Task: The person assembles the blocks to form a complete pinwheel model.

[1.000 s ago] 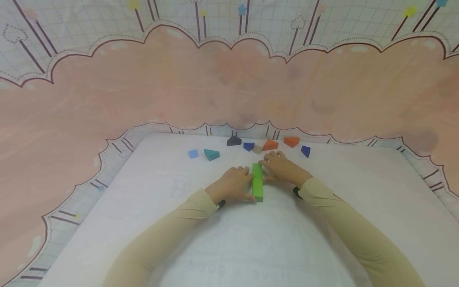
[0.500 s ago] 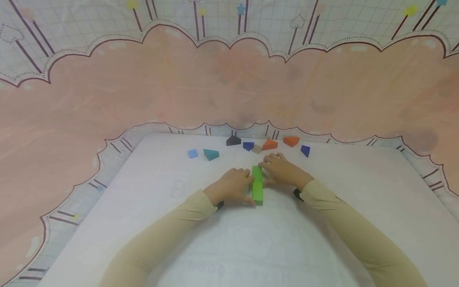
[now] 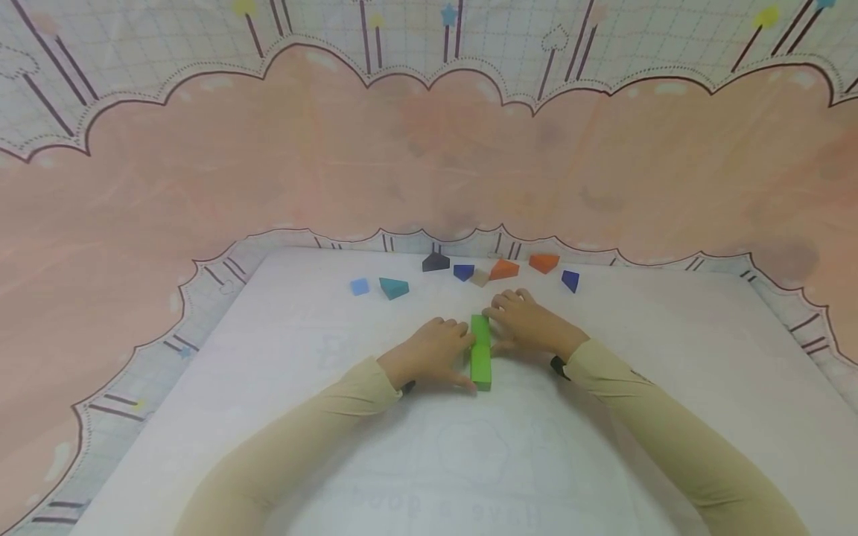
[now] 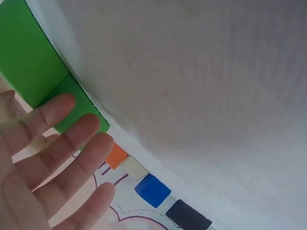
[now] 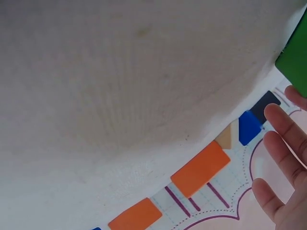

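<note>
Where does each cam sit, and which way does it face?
On head: looks forward and down at white table; left hand, right hand, both sleeves show.
On left wrist: faces green blocks; left fingers show.
On right wrist: looks toward orange blocks; right fingers show.
Wrist views share the dark block and blue block.

The left hand [image 3: 430, 352] and right hand [image 3: 534, 324] face inward, fingers [image 4: 79, 165] spread.

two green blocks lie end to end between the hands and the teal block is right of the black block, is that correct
Not quite: the teal block is left of the black block, as the head view shows. Two green blocks do lie end to end between the left hand and right hand.
</note>
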Available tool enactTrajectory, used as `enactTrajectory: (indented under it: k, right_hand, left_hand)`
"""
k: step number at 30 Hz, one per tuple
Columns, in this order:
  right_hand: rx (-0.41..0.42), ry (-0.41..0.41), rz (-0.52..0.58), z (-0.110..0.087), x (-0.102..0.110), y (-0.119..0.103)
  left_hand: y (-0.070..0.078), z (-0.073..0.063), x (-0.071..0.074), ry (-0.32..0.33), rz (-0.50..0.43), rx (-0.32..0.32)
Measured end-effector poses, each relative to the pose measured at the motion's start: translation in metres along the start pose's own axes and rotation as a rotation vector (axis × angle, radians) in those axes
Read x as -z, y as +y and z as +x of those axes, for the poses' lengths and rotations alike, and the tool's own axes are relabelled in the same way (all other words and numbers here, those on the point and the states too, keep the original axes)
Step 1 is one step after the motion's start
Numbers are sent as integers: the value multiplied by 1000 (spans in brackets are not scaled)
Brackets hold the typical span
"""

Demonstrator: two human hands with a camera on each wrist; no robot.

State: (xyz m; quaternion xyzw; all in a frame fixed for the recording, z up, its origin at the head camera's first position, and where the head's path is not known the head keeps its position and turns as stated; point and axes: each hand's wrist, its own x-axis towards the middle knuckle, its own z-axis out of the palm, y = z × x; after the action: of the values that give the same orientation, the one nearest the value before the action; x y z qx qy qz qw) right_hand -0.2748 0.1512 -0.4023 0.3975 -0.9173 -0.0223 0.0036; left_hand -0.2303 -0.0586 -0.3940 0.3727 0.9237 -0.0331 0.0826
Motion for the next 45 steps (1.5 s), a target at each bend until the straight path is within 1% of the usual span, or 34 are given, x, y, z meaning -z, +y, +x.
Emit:
enactTrajectory:
  k: [10,19,23,27,31,33,36,41,45]
  right_hand:
    - [9,5,15,-1,2,-2]
    - [8,1,15,0,1,-1]
    - [24,20,2,-1,2,-1]
    - [-4,20,20,-4,5,2]
    - [-50,40,56,-13,10,13]
    - [-53,68,50,-19,12,21]
    - [-72,97,44,-30,15,34]
    - [-124,144,16,-48,18,63]
    - [-169,182,4,-58,17,87]
  left_hand:
    - [0,0,-1,-5,23,-18]
    - [-2,-1,0,11,22,-33]
    - [-5,-2,2,11,34,-44]
    - [-7,-3,6,27,39,-47]
    - [-7,-4,9,62,21,-62]
    - [-6,-3,8,79,14,-75]
    - [-4,-3,6,87,19,-87]
    - [-3,-4,4,93,39,-100]
    - [-3,-3,3,98,49,-114]
